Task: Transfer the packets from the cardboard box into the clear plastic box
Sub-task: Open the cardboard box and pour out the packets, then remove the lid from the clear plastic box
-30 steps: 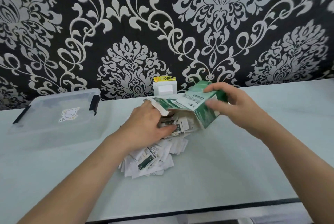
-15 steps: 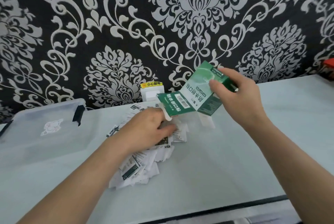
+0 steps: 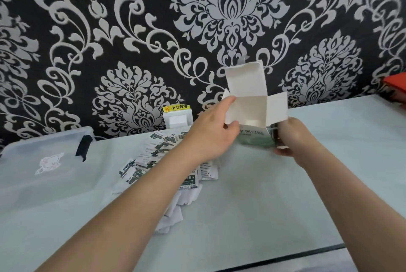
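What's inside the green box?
Only bare white walls show inside the cardboard box, flaps open, no packets. The left hand covers its left edge, so that part stays hidden.

You face black wallpaper [image 3: 131,30] with silver damask scrolls. Your surface [image 3: 285,195] is pale and glossy. A white wall socket [image 3: 177,119] sits at its far edge, topped by a yellow warning label [image 3: 176,107]. A red object [image 3: 395,84] lies far right, cropped.

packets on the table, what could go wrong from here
The packets lie in a loose heap under the left forearm; a sweep could scatter them. The clear plastic box looks lidded, and the left hand and right hand both hold the cardboard box, so the transfer may stall.
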A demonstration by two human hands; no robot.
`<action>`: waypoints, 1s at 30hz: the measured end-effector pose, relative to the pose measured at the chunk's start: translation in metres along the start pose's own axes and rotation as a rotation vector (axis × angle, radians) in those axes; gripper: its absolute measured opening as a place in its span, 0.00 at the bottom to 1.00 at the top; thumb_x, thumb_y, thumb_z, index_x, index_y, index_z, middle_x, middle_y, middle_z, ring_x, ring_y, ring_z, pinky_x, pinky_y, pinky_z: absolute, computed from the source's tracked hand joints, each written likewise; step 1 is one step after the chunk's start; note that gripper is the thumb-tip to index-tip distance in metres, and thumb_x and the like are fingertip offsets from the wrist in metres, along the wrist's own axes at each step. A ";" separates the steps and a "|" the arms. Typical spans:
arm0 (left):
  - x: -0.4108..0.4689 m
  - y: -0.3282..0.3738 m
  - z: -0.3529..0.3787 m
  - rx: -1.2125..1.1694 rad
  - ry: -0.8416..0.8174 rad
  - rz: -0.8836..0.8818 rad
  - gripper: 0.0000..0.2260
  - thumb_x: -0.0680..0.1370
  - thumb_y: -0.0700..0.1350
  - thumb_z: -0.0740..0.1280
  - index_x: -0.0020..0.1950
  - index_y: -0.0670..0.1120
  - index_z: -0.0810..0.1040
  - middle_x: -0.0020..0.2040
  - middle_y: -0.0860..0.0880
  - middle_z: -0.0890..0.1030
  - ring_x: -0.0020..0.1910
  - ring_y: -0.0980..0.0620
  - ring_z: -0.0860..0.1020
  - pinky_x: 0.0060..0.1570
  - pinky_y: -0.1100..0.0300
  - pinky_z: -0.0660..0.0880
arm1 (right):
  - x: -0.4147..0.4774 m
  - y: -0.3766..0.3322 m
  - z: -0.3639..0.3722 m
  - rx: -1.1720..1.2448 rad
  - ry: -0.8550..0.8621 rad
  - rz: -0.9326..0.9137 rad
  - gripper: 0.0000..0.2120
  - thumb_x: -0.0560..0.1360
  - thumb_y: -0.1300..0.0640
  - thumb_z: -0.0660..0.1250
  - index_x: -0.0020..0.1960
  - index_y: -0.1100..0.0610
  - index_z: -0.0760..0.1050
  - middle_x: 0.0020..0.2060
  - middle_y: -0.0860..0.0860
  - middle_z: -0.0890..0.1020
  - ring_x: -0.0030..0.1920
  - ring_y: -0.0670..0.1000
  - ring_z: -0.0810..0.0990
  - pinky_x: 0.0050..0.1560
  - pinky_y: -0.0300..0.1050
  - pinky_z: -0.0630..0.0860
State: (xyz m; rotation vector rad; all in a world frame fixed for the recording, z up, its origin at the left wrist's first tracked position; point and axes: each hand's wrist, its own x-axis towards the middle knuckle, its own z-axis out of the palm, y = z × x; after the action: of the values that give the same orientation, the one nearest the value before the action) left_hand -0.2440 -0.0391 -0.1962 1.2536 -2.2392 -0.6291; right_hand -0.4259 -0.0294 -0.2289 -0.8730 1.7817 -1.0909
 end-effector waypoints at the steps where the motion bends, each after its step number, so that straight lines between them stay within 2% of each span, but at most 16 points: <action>1: 0.004 0.005 0.002 0.034 0.010 -0.022 0.24 0.81 0.47 0.60 0.76 0.50 0.60 0.73 0.49 0.68 0.69 0.50 0.67 0.68 0.57 0.61 | 0.003 -0.001 -0.005 -0.043 0.052 -0.043 0.20 0.81 0.44 0.50 0.47 0.57 0.73 0.55 0.58 0.78 0.53 0.59 0.77 0.42 0.50 0.79; 3: 0.011 0.010 0.005 0.143 0.018 -0.041 0.23 0.81 0.46 0.58 0.76 0.47 0.60 0.72 0.48 0.68 0.69 0.50 0.66 0.66 0.57 0.61 | 0.005 -0.004 -0.016 -0.047 0.176 -0.151 0.20 0.81 0.44 0.50 0.56 0.58 0.72 0.60 0.57 0.77 0.59 0.59 0.76 0.55 0.57 0.77; 5: 0.018 0.012 0.005 0.220 0.009 -0.034 0.22 0.81 0.46 0.57 0.76 0.46 0.61 0.72 0.47 0.69 0.69 0.49 0.66 0.66 0.55 0.62 | 0.001 -0.012 -0.027 0.086 0.293 -0.256 0.19 0.80 0.46 0.53 0.57 0.60 0.72 0.59 0.60 0.77 0.58 0.59 0.76 0.62 0.61 0.73; 7: 0.023 0.015 0.007 0.171 0.001 -0.026 0.22 0.81 0.45 0.58 0.75 0.47 0.63 0.68 0.48 0.72 0.67 0.49 0.69 0.64 0.56 0.64 | -0.006 -0.020 -0.030 0.236 0.277 -0.336 0.22 0.80 0.45 0.56 0.62 0.62 0.71 0.61 0.61 0.77 0.55 0.57 0.77 0.64 0.60 0.72; 8: 0.025 0.016 0.008 0.107 -0.005 -0.031 0.22 0.81 0.45 0.59 0.75 0.48 0.63 0.62 0.49 0.76 0.62 0.49 0.72 0.61 0.56 0.66 | -0.009 -0.022 -0.028 0.233 0.250 -0.389 0.22 0.80 0.44 0.58 0.64 0.60 0.72 0.62 0.58 0.77 0.56 0.55 0.76 0.65 0.58 0.72; 9: 0.027 0.016 0.009 0.028 -0.014 -0.041 0.22 0.80 0.45 0.60 0.75 0.50 0.63 0.53 0.50 0.78 0.55 0.50 0.75 0.57 0.56 0.69 | -0.012 -0.023 -0.023 0.135 0.248 -0.458 0.21 0.79 0.44 0.60 0.67 0.55 0.72 0.63 0.53 0.77 0.59 0.52 0.75 0.66 0.55 0.71; 11: 0.029 0.014 0.010 -0.086 -0.025 -0.050 0.23 0.80 0.45 0.62 0.74 0.54 0.61 0.41 0.53 0.76 0.42 0.52 0.76 0.49 0.52 0.74 | -0.010 -0.019 -0.013 -0.253 0.348 -0.632 0.21 0.79 0.46 0.62 0.70 0.51 0.70 0.67 0.50 0.73 0.67 0.52 0.69 0.68 0.54 0.65; 13: 0.025 0.007 0.008 -0.109 -0.014 -0.043 0.24 0.80 0.46 0.63 0.74 0.57 0.60 0.39 0.52 0.76 0.38 0.53 0.75 0.46 0.49 0.76 | -0.008 -0.014 -0.001 -0.533 0.523 -0.747 0.19 0.78 0.47 0.61 0.68 0.52 0.72 0.68 0.52 0.72 0.69 0.55 0.66 0.65 0.58 0.62; 16: 0.006 -0.010 -0.012 -0.050 0.037 -0.029 0.20 0.80 0.47 0.62 0.72 0.57 0.64 0.43 0.54 0.78 0.37 0.57 0.74 0.40 0.60 0.73 | -0.016 -0.021 0.015 -0.541 0.631 -0.921 0.16 0.77 0.51 0.60 0.62 0.55 0.76 0.63 0.53 0.75 0.65 0.57 0.69 0.60 0.57 0.64; 18: -0.016 -0.030 -0.031 0.097 0.044 -0.072 0.15 0.80 0.46 0.62 0.66 0.58 0.72 0.49 0.59 0.79 0.43 0.60 0.76 0.44 0.66 0.72 | -0.028 -0.027 0.028 -0.493 0.573 -1.092 0.14 0.77 0.54 0.61 0.59 0.57 0.77 0.59 0.54 0.78 0.60 0.57 0.73 0.56 0.54 0.67; 20: -0.043 -0.054 -0.047 0.210 0.001 -0.152 0.14 0.79 0.44 0.64 0.59 0.60 0.78 0.54 0.61 0.78 0.49 0.58 0.78 0.51 0.63 0.74 | -0.043 -0.030 0.049 -0.487 0.360 -1.174 0.12 0.77 0.56 0.61 0.57 0.58 0.78 0.54 0.53 0.80 0.54 0.54 0.75 0.52 0.49 0.72; 23: -0.081 -0.082 -0.057 0.336 -0.026 -0.129 0.15 0.76 0.38 0.67 0.55 0.58 0.82 0.57 0.62 0.79 0.56 0.57 0.77 0.60 0.56 0.73 | -0.058 -0.016 0.089 -0.651 -0.060 -1.059 0.15 0.80 0.52 0.60 0.64 0.54 0.75 0.59 0.49 0.77 0.59 0.50 0.74 0.57 0.49 0.73; 25: -0.099 -0.090 -0.067 0.354 0.120 -0.121 0.15 0.75 0.38 0.67 0.54 0.56 0.83 0.56 0.65 0.77 0.57 0.60 0.74 0.62 0.59 0.70 | -0.059 -0.004 0.109 -0.802 -0.247 -0.939 0.20 0.80 0.47 0.58 0.70 0.51 0.70 0.66 0.48 0.73 0.66 0.51 0.69 0.64 0.51 0.69; 28: -0.120 -0.114 -0.100 0.451 0.404 -0.174 0.13 0.75 0.44 0.69 0.58 0.54 0.81 0.62 0.57 0.77 0.63 0.53 0.72 0.64 0.55 0.66 | -0.059 0.004 0.132 -0.968 -0.373 -0.826 0.21 0.80 0.42 0.55 0.71 0.47 0.67 0.68 0.48 0.71 0.69 0.53 0.66 0.66 0.55 0.67; 29: -0.125 -0.124 -0.110 0.559 0.395 -0.235 0.17 0.75 0.49 0.69 0.63 0.54 0.78 0.67 0.52 0.75 0.67 0.50 0.69 0.66 0.52 0.65 | -0.058 0.005 0.136 -1.023 -0.375 -0.816 0.21 0.80 0.42 0.55 0.70 0.47 0.67 0.67 0.48 0.71 0.68 0.53 0.67 0.65 0.56 0.68; 30: -0.130 -0.134 -0.117 0.671 0.312 -0.327 0.22 0.75 0.54 0.67 0.69 0.55 0.71 0.73 0.49 0.69 0.72 0.47 0.64 0.69 0.49 0.61 | -0.057 0.005 0.139 -1.067 -0.364 -0.818 0.20 0.80 0.41 0.54 0.69 0.46 0.67 0.65 0.47 0.72 0.67 0.53 0.68 0.64 0.56 0.68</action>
State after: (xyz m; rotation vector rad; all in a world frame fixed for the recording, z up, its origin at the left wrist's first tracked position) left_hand -0.0266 -0.0069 -0.2118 1.9065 -2.0503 0.2463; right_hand -0.2776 -0.0227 -0.2524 -2.4045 1.6406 -0.2526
